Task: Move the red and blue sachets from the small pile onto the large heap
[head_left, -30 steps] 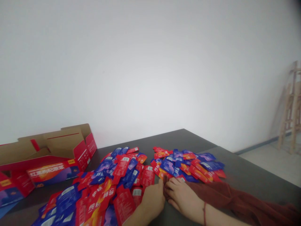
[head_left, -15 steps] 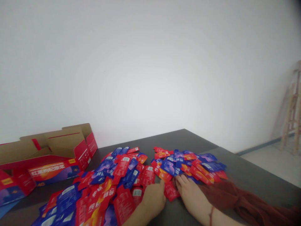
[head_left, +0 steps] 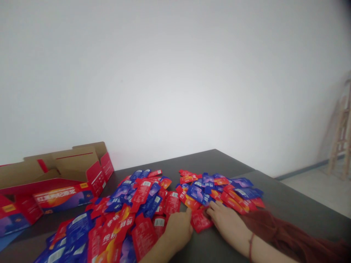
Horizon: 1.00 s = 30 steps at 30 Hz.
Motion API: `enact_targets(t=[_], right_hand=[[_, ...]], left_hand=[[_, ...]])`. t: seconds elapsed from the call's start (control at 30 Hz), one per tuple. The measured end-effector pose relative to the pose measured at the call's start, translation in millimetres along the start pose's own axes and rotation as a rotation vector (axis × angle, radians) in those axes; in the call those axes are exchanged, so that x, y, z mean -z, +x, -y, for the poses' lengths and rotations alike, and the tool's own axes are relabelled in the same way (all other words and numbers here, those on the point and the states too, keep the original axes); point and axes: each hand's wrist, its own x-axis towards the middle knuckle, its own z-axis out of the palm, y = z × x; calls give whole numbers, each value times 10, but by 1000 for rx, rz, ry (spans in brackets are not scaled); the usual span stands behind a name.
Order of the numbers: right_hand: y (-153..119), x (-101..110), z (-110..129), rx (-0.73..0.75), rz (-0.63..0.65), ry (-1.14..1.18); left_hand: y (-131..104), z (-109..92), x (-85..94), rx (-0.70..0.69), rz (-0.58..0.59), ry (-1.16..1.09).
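Note:
Between my hands a red sachet (head_left: pixel 201 220) with white print lies on the dark table. My left hand (head_left: pixel 179 228) rests to its left, at the edge of the larger sachet pile (head_left: pixel 142 191); its fingers are mostly hidden behind the back of the hand. My right hand (head_left: pixel 227 221), with a thin cord on the wrist, lies palm down. Its fingers are stretched out and touch the right side of that red sachet and the near edge of the smaller pile (head_left: pixel 219 191). Both piles mix red, orange and blue-purple spouted sachets.
Open printed cartons (head_left: pixel 64 197) with brown insides stand at the left. Dark red-brown cloth (head_left: pixel 282 233) lies right of my right hand. The dark table (head_left: pixel 192 162) meets a white wall (head_left: pixel 175 91). A wooden ladder-like frame (head_left: pixel 341 135) stands far right.
My right hand has shifted slightly to the right, and more of the red sachet between the hands shows. My left hand has hardly moved.

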Motion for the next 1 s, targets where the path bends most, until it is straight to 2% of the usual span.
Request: enact_targets(t=[0.13,0.23,0.33,0.5,0.63,0.7,0.87,0.93,1.0], right_hand=[[33,-82,165,211,-63,53],[36,-115,248,279,-73,82],[2,-61,203,227,-34,114],[-52,52,-26,6,70,54],[-5,-2,-137,-123,26,-56],[31,-58,-91,-85,-1,-59],[69,-140,211,222,-74,42],[67,-133,253,245,-66,52],[64,-113,193,166,-36,50]], left_hand=[[2,5,-38,4,-16,2],[11,10,-54,18,-25,-3],[13,3,-28,14,1,-8],[-2,-18,32,25,37,5],[-1,-31,50,29,39,7],[2,-39,59,38,64,14],[-2,-52,77,34,74,-12],[-7,-53,84,30,72,-21],[-12,-53,91,33,66,-11]])
